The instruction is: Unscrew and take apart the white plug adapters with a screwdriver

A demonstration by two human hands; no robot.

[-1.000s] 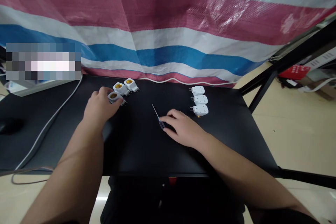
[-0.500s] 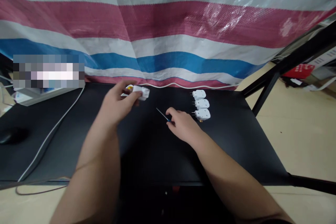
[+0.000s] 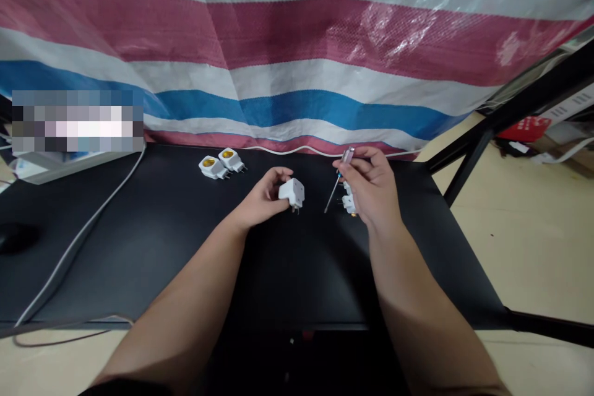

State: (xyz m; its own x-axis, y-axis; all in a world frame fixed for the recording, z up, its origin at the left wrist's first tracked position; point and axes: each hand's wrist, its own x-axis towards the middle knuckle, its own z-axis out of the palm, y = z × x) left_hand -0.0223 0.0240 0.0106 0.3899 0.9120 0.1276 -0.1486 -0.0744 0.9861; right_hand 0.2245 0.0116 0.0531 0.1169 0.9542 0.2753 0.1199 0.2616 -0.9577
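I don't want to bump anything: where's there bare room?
Bare table lies between the right forearm and the right edge, and between it and the left forearm. Crowded: the right hand, gripping a screwdriver, overlaps white lamp sockets; the left hand holds another socket.

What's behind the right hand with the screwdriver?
Past the left edge of the right hand, parts of white plugs show on the black table. The hand covers the rest, so their number can't be told.

2 bare forearms [image 3: 195, 288] extended; left hand [image 3: 260, 201] pinching, right hand [image 3: 375, 189] gripping, fingers [image 3: 371, 153] seemingly curled.
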